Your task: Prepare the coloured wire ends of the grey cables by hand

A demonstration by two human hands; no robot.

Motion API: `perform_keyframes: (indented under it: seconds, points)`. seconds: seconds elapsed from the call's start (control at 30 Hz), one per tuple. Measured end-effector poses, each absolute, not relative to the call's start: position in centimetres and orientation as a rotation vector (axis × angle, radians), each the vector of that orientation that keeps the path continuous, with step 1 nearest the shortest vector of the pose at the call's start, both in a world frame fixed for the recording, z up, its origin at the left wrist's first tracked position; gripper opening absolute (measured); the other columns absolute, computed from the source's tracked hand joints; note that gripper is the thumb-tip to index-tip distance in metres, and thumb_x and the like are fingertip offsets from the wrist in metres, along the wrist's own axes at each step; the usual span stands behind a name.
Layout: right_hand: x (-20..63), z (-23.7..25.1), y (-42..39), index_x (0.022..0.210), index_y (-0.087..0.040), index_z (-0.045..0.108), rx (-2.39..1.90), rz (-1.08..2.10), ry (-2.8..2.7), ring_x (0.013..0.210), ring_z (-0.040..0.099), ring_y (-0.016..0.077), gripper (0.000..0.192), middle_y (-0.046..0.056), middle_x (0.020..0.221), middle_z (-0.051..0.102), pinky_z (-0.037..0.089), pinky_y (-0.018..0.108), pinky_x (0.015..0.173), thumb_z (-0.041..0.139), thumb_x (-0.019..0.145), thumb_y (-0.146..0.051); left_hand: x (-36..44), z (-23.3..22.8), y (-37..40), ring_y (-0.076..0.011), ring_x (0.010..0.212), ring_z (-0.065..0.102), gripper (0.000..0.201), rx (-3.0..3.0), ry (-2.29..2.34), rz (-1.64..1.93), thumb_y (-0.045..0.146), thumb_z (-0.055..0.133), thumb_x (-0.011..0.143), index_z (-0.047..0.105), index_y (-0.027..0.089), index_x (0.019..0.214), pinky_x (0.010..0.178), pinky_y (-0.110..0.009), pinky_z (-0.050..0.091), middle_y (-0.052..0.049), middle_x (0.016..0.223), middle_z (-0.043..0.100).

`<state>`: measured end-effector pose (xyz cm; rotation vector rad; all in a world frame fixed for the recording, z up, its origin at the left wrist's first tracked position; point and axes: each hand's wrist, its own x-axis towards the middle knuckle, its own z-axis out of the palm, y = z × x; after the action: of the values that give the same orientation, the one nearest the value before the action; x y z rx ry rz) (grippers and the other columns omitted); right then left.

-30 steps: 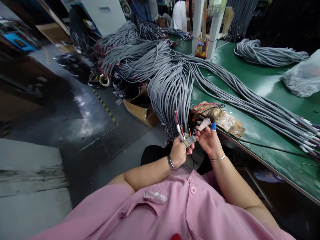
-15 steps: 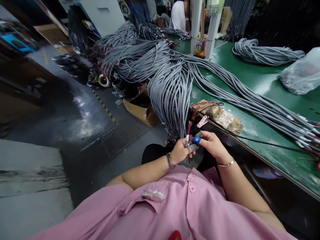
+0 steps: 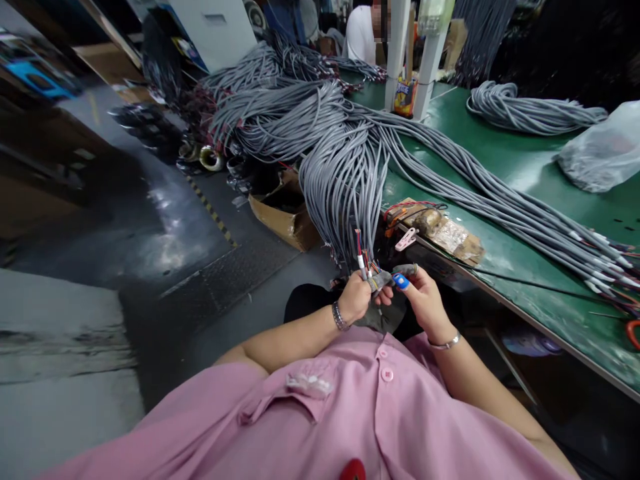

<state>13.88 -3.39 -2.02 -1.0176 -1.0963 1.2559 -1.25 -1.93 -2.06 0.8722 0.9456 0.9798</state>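
Cable (grey) in left grip

A cable bundle runs along the worktop and hangs over its left end, right of a carton; far right lie a cable coil and a plastic bag

Hanging grey cables block straight ahead, with room leftward.
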Motion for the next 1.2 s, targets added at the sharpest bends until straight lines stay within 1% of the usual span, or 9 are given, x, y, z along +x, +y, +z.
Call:
perform_keyframes:
  seconds: [0.1, 0.27, 0.43, 0.57, 0.67, 0.73, 0.83, 1.0, 1.2]
  points:
    - [12.9, -2.0, -3.6, 0.081, -0.022, 0.070, -1.017, 1.208, -1.031, 0.065, 0.055, 0.0121, 0.009, -0.001, 0.073, 0.065, 0.046, 0.025, 0.062, 0.071, 0.078, -0.030, -1.4, -2.4, -2.0, -0.0152, 0.047, 0.062, 0.041, 0.887, 0.913, 0.904, 0.051, 0.070, 0.070, 0.064, 0.011, 0.067, 0.043, -0.023, 0.044, -0.009, 0.060, 0.068]
    - [12.9, -0.6, -2.3, 0.075, -0.020, 0.067, -1.005, 1.354, -1.201, 0.054, 0.049, 0.0109, 0.014, -0.001, 0.063, 0.061, 0.042, 0.024, 0.051, 0.071, 0.078, -0.033, -2.0, -2.4, -2.2, -0.0171, 0.052, 0.064, 0.040, 1.068, 0.862, 0.723, 0.049, 0.073, 0.069, 0.067, 0.010, 0.062, 0.052, -0.026, 0.050, -0.011, 0.059, 0.068]
    - [13.2, -0.5, -0.8, 0.077, -0.020, 0.069, -1.054, 1.244, -1.151, 0.058, 0.048, 0.0095, 0.014, -0.002, 0.066, 0.060, 0.042, 0.022, 0.055, 0.071, 0.078, -0.034, -1.9, -1.9, -2.7, -0.0172, 0.052, 0.065, 0.041, 1.115, 0.835, 0.715, 0.049, 0.070, 0.072, 0.068, 0.010, 0.063, 0.047, -0.023, 0.045, -0.013, 0.061, 0.069]
    - [13.6, -2.2, -1.3, 0.081, -0.020, 0.068, -1.018, 1.385, -0.963, 0.060, 0.049, 0.0088, 0.019, -0.001, 0.073, 0.060, 0.043, 0.022, 0.059, 0.066, 0.082, -0.039, -2.2, -1.9, -2.2, -0.0173, 0.051, 0.065, 0.039, 0.937, 0.856, 0.873, 0.048, 0.069, 0.074, 0.070, 0.009, 0.074, 0.041, -0.021, 0.040, -0.012, 0.063, 0.070]
    - [13.6, -2.6, -1.9, 0.089, -0.021, 0.068, -1.029, 1.453, -0.874, 0.060, 0.048, 0.0090, 0.022, -0.001, 0.075, 0.060, 0.044, 0.023, 0.059, 0.066, 0.081, -0.042, -2.5, -2.2, -1.7, -0.0166, 0.049, 0.065, 0.037, 0.885, 0.844, 0.903, 0.046, 0.070, 0.072, 0.069, 0.008, 0.074, 0.039, -0.019, 0.037, -0.011, 0.062, 0.069]
    - [13.4, -2.1, -2.0, 0.090, -0.020, 0.068, -1.035, 1.461, -0.974, 0.061, 0.049, 0.0097, 0.023, 0.000, 0.074, 0.061, 0.043, 0.023, 0.057, 0.069, 0.079, -0.041, -2.5, -2.4, -1.6, -0.0160, 0.048, 0.064, 0.038, 0.886, 0.845, 0.894, 0.046, 0.070, 0.072, 0.068, 0.008, 0.074, 0.039, -0.019, 0.036, -0.011, 0.063, 0.070]
    - [12.9, -0.8, -1.7, 0.088, -0.021, 0.067, -1.014, 1.494, -1.136, 0.059, 0.050, 0.0109, 0.023, 0.000, 0.071, 0.061, 0.042, 0.025, 0.056, 0.072, 0.077, -0.040, -2.5, -2.6, -1.5, -0.0156, 0.047, 0.064, 0.040, 0.898, 0.850, 0.868, 0.048, 0.069, 0.072, 0.067, 0.008, 0.076, 0.038, -0.019, 0.036, -0.011, 0.063, 0.070]
    - [12.2, -0.3, -1.1, 0.074, -0.020, 0.064, -1.004, 1.524, -1.156, 0.054, 0.049, 0.0108, 0.023, -0.002, 0.061, 0.058, 0.041, 0.026, 0.054, 0.073, 0.075, -0.040, -2.7, -2.9, -1.4, -0.0153, 0.046, 0.063, 0.038, 0.928, 0.861, 0.868, 0.046, 0.070, 0.072, 0.066, 0.008, 0.072, 0.038, -0.019, 0.035, -0.010, 0.061, 0.069]
    - [12.4, -2.1, -0.9, 0.074, -0.020, 0.064, -1.067, 1.384, -1.035, 0.057, 0.047, 0.0101, 0.019, -0.002, 0.064, 0.058, 0.040, 0.024, 0.056, 0.073, 0.076, -0.037, -2.9, -3.1, -1.0, -0.0166, 0.047, 0.064, 0.034, 0.863, 0.880, 0.936, 0.042, 0.069, 0.072, 0.067, 0.008, 0.073, 0.037, -0.019, 0.034, -0.010, 0.061, 0.069]
